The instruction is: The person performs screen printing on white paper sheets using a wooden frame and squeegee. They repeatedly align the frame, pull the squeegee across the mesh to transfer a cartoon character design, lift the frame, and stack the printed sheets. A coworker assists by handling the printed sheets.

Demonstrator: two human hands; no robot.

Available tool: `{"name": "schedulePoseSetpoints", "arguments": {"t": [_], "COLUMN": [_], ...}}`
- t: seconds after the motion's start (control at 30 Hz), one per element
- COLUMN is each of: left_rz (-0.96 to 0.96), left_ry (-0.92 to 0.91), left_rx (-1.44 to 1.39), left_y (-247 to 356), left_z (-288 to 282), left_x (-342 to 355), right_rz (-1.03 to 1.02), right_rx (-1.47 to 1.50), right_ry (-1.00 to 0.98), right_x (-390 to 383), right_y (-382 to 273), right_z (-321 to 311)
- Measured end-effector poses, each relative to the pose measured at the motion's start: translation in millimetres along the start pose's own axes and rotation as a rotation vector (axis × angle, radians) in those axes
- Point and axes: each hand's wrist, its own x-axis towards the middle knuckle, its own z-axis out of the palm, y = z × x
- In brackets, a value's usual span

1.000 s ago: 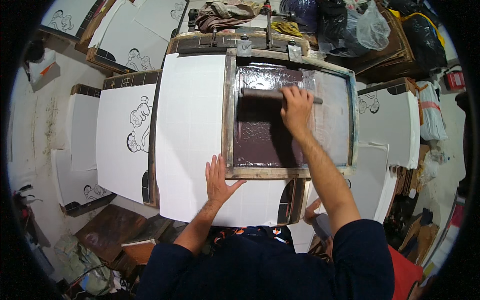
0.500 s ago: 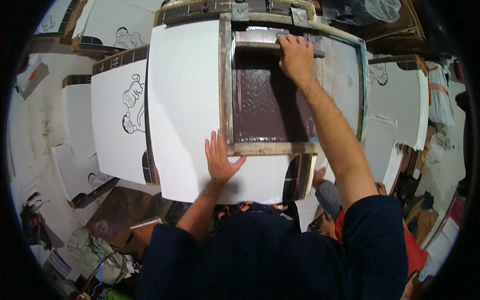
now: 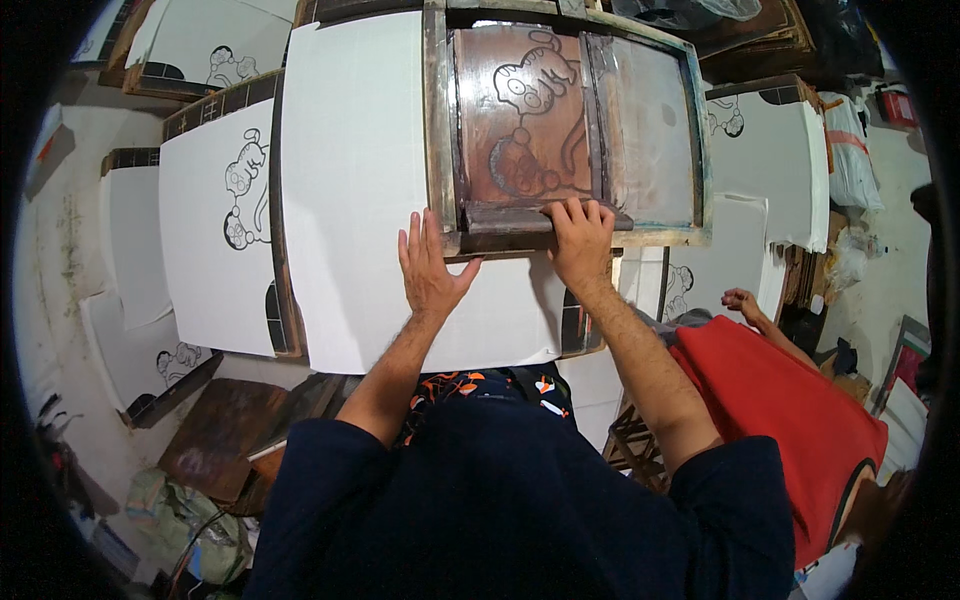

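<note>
My right hand (image 3: 582, 240) grips a dark squeegee (image 3: 500, 218) at the near end of a wooden screen-printing frame (image 3: 435, 110). In the mesh (image 3: 530, 140), a cartoon outline shows through a brown ink film, with a pale panel (image 3: 650, 130) to its right. My left hand (image 3: 430, 265), fingers spread, rests at the frame's near left corner, over a large white sheet (image 3: 360, 180) that lies beneath the frame. Metal clamps at the frame's far edge are cut off by the top of the view.
Boards with white printed sheets (image 3: 215, 300) stand left, behind and right (image 3: 760, 170). A co-worker in red (image 3: 770, 420) is close at my right, a hand (image 3: 740, 300) raised. Bags (image 3: 850, 160) sit at right; brown boards (image 3: 215, 440) and a green sack (image 3: 180, 520) at lower left.
My right hand has drawn the squeegee from the far end to the near edge, uncovering the outline under the dark ink. The co-worker in red has come further into view.
</note>
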Motion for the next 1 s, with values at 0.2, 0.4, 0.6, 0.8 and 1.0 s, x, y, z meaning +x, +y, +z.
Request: {"name": "schedulePoseSetpoints", "arguments": {"t": [0.2,0.4,0.6,0.8,1.0], "left_rz": [-0.161,-0.255,-0.249,-0.314,-0.278], "left_ry": [0.049,0.018,0.046,-0.009,0.007], "left_rx": [-0.207,-0.436,-0.444,-0.495,-0.518], "left_y": [18,28,29,29,30], "left_z": [-6,-21,-20,-22,-23], "left_x": [9,8,12,9,9], "right_rz": [-0.01,-0.016,-0.035,-0.136,-0.307], "right_rx": [-0.029,0.048,0.106,0.017,-0.072], "right_ry": [0.061,-0.097,-0.137,0.017,0.327], "right_x": [27,68,48,149,338], "right_y": [3,16,4,54,113], "right_z": [-14,-44,-40,-4,23]}}
